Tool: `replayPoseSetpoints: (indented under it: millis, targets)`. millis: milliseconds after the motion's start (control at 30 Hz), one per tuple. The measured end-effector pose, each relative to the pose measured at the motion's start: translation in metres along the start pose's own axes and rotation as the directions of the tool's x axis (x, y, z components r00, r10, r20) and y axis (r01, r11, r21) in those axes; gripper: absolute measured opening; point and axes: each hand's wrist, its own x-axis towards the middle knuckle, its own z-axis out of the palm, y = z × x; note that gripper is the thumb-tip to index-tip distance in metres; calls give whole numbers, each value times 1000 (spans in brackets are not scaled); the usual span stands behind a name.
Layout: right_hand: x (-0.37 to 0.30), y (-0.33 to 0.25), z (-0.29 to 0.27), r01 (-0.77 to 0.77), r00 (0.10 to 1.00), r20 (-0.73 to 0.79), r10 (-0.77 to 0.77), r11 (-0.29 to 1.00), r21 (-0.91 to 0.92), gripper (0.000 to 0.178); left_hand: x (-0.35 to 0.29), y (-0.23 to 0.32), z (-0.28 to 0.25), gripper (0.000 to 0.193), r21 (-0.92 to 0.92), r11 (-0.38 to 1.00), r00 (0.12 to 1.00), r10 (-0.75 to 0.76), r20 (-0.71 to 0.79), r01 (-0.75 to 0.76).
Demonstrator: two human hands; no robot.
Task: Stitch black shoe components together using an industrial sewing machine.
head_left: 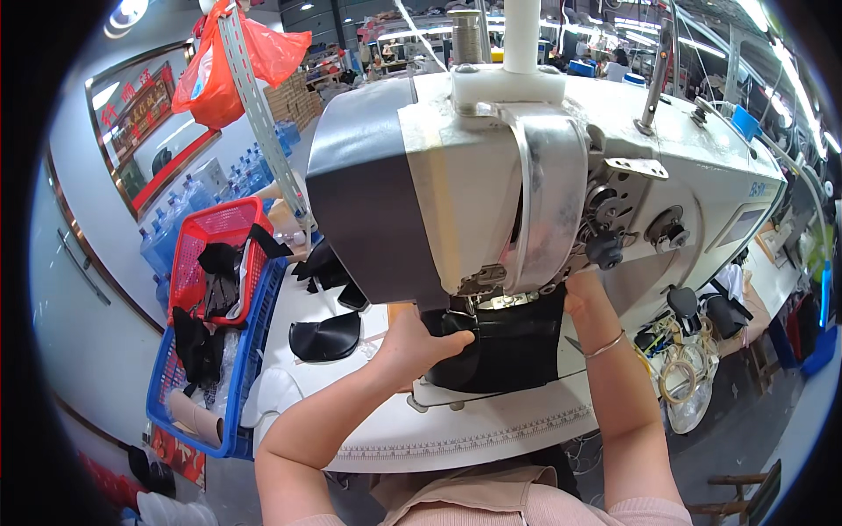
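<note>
Left hand [412,344], fingers closed on a black leather piece [504,346] under the sewing machine [526,175], right hand [583,296] steadying at three o'clock; stitching looks mid-seam, cut pieces [324,337] waiting at nine o'clock.

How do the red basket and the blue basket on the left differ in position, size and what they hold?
The red basket sits tilted on top of the blue basket, which lies beneath it, lower in the picture. The red basket looks smaller; the blue basket extends well past it. The red basket holds mainly black fabric pieces; the blue basket also holds a cardboard tube and clear plastic. Both are plastic mesh baskets beside the sewing machine table.
</note>
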Motion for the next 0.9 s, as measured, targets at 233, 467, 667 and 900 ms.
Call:
replayPoseSetpoints:
  millis: [233, 467, 667, 900]
  targets:
    - [16, 6, -8, 34, 994, -97, -46, 992, -118, 28, 4, 1, -3, 66, 63, 998, 994, -26, 103, 20]
    - [71, 26, -44, 85, 995, 76, -71, 977, -195, 14, 8, 6, -3, 67, 109, 992, 996, 64, 56, -70]
    - [88, 39, -72, 233, 971, 69, -230, 830, -506, 15, 16, -1, -1, 62, 30, 998, 998, 55, 44, -56]
    - [26, 17, -54, 616, 599, 338, -726, 148, -774, 12, 19, -5, 2, 61, -14, 998, 997, 62, 53, -62]
